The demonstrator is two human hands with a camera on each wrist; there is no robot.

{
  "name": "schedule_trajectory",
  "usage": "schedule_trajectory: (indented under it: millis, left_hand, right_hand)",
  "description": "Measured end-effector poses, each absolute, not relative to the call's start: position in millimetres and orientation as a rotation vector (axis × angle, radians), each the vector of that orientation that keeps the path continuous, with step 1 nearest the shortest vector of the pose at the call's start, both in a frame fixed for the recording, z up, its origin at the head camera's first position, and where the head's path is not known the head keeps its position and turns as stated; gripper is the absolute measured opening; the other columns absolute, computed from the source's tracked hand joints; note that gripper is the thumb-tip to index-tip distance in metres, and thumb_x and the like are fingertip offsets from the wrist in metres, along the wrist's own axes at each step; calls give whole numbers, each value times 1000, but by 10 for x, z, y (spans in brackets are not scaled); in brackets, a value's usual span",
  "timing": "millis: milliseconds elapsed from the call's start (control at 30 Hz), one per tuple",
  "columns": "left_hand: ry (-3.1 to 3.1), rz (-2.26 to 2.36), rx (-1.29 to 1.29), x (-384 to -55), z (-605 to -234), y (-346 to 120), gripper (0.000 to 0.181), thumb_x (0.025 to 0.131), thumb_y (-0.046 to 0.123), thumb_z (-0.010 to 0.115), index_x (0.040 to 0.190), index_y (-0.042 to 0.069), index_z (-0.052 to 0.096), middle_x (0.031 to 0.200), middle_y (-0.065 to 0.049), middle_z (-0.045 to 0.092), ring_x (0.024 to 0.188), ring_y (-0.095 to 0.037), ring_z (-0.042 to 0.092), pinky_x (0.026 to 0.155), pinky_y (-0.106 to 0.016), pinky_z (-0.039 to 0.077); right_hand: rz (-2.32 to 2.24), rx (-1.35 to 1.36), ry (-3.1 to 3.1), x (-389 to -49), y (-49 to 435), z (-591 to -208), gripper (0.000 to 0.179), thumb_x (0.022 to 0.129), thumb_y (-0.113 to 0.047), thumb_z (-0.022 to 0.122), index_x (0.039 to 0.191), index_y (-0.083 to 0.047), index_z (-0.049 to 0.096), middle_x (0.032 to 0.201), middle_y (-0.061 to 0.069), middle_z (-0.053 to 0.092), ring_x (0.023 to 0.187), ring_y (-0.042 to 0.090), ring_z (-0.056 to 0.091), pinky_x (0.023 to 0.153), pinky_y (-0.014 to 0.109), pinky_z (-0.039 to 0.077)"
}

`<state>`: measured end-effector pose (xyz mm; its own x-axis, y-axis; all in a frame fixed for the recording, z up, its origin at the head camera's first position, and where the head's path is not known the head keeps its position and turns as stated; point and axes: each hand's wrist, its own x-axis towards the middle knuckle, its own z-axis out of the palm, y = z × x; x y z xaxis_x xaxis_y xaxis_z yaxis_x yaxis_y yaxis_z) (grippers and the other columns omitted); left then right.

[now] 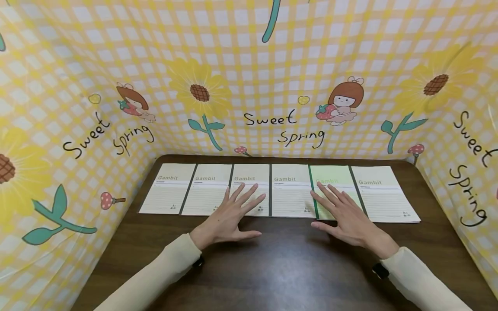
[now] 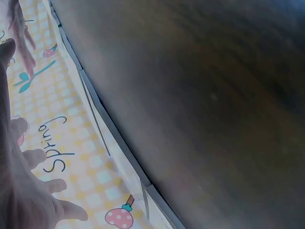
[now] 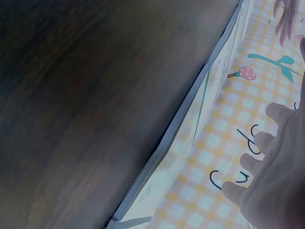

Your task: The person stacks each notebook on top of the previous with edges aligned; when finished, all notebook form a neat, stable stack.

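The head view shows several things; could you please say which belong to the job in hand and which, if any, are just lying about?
Job, apparently: five cream notebooks, green notebook, left hand, right hand.
Merely surroundings: table, patterned cloth.

The head view is bright and fairly crisp, a soft pale glare lying on the dark surface (image 1: 288, 270), while both wrist views look hazy and blurred.
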<state>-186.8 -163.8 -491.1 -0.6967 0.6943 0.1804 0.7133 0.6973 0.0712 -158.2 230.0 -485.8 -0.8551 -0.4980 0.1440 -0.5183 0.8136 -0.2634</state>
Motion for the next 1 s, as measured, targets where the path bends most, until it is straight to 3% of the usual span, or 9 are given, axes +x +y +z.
schedule_trajectory:
  millis: [233,400,667,1000]
  left_hand:
    - [-2756,-230,-1145,-1875,-4938,-1617,104,87,87,51,168,38,9,178,0,5,163,-41,12,118,-81,22]
    - [-2790,-302,-1128,-1862,-4953,-1591,98,94,81,48,169,33,8,178,2,6,163,-38,17,122,-74,24]
    - [-2845,-421,-1229,-1807,-5001,-1442,89,101,71,48,167,17,26,173,-9,29,159,-30,32,128,-64,25]
    - [-2986,-277,-1385,-1721,-5033,-1173,92,101,74,43,167,15,24,176,-5,21,162,-22,24,132,-50,24]
  right_hand:
    - [510,785,-2916,-1601,2328,-4850,87,97,-60,64,168,-30,22,178,3,14,162,39,19,124,69,23]
    - [601,720,-2954,-1594,2351,-4851,86,101,-58,60,169,-28,17,178,2,14,161,37,22,126,64,24]
    - [804,691,-3042,-1513,2236,-4975,84,104,-63,51,168,-19,20,177,3,17,161,35,24,125,64,26]
    - [794,824,-3143,-1423,2032,-5089,85,101,-69,48,166,-16,30,175,4,23,161,34,26,129,60,24]
